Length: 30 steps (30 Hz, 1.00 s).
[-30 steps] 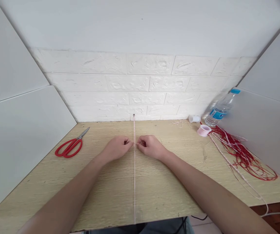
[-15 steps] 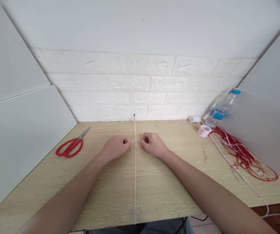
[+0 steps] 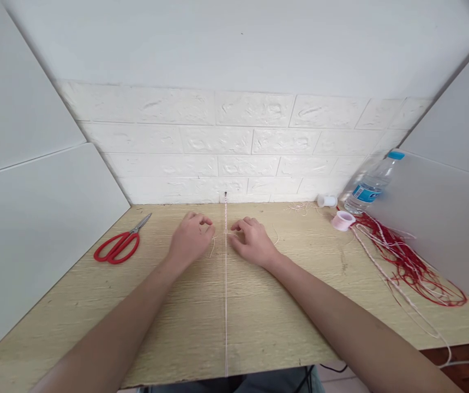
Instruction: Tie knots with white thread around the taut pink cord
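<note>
Cord (image 3: 226,305) runs straight from the wall at the table's (image 3: 275,327) back edge to the middle of its front edge. Left hand (image 3: 191,237) and right hand (image 3: 254,243) flank it near the back edge, loosely curled, thumbs parted from fingers; whether either touches the thin thread (image 3: 213,248) crossing the cord, I cannot tell. Scissors (image 3: 115,248) lie toward the left edge.
</note>
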{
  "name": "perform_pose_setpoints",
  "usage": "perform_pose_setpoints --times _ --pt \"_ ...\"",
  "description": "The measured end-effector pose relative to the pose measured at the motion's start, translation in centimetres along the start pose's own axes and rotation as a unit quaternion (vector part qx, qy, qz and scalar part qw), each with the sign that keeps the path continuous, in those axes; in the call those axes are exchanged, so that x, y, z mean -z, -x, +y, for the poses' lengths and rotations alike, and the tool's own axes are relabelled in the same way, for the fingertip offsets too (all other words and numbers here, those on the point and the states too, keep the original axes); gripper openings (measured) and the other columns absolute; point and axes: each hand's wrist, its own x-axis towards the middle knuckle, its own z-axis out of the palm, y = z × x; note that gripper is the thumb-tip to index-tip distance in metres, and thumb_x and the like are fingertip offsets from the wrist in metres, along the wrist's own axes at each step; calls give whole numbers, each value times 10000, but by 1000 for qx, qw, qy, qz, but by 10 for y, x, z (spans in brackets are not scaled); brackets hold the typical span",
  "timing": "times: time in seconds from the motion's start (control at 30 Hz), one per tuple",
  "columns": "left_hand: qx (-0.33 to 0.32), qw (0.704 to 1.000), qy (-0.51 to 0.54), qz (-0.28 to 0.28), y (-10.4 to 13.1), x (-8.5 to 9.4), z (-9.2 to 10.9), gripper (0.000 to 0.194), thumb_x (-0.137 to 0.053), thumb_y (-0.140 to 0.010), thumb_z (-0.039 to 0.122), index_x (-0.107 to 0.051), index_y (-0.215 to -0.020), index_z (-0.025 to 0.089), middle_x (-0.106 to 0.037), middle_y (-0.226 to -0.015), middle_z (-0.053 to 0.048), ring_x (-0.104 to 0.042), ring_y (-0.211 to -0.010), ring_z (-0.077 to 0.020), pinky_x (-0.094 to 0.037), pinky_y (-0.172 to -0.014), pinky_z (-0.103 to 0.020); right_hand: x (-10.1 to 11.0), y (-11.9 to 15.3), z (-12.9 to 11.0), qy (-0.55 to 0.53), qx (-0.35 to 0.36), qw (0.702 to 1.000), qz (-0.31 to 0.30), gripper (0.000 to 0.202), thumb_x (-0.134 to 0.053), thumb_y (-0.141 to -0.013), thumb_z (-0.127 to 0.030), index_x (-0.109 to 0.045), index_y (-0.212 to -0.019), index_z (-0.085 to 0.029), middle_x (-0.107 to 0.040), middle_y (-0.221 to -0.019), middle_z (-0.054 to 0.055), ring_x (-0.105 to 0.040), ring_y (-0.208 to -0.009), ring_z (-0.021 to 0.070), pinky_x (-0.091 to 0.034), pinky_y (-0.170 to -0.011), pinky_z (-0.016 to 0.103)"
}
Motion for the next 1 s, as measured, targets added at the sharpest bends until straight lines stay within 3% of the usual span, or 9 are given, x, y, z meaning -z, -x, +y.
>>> perform_pose_setpoints --times 0.1,0.23,0.53,0.63,0.73,1.0 --pt "-58 995 52 -64 4 -5 5 285 -509 -824 402 -663 -984 224 -573 -959 -47 -547 -756 -164 -431 -726 -295 -2 0 -1 -3 21 1000 -21 124 -523 -875 -290 -593 -895 -190 -585 -874 60 -487 -879 195 -341 -795 327" --pt "-93 991 30 -93 7 -10 7 289 -459 -857 392 -673 -822 202 -563 -809 -51 -538 -796 -193 -411 -716 -304 -3 -3 -1 -3 28 999 -32 186 -482 -902 -265 -569 -765 -173 -565 -802 55 -480 -797 171 -334 -742 300" --pt "-71 994 -18 -86 5 -10 2 251 -481 -824 353 -611 -680 192 -600 -778 -49 -543 -754 -195 -387 -682 -301 -4 -4 3 5 6 1000 -10 239 -504 -873 -235 -538 -647 -165 -527 -703 36 -465 -738 156 -329 -686 276" --pt "-72 994 -8 -82 5 -9 4 223 -492 -823 365 -639 -798 199 -612 -798 -45 -550 -774 -195 -394 -697 -301 -3 -4 1 -12 0 1000 -4 117 -530 -864 -259 -600 -822 -175 -556 -727 28 -479 -749 159 -339 -699 279" --pt "-92 992 11 -81 5 -10 5 238 -471 -848 375 -633 -891 205 -609 -801 -35 -544 -792 -188 -396 -711 -298 -2 -4 -1 -27 13 1000 -3 161 -524 -878 -285 -593 -991 -193 -580 -765 25 -491 -771 161 -346 -715 280" --pt "-115 990 -30 -82 5 -16 2 361 -401 -886 383 -420 -587 181 -536 -648 -7 -463 -638 -150 -326 -612 -281 -7 -4 3 5 27 999 -33 260 -442 -915 -274 -461 -676 -175 -539 -679 17 -459 -651 126 -301 -599 243"
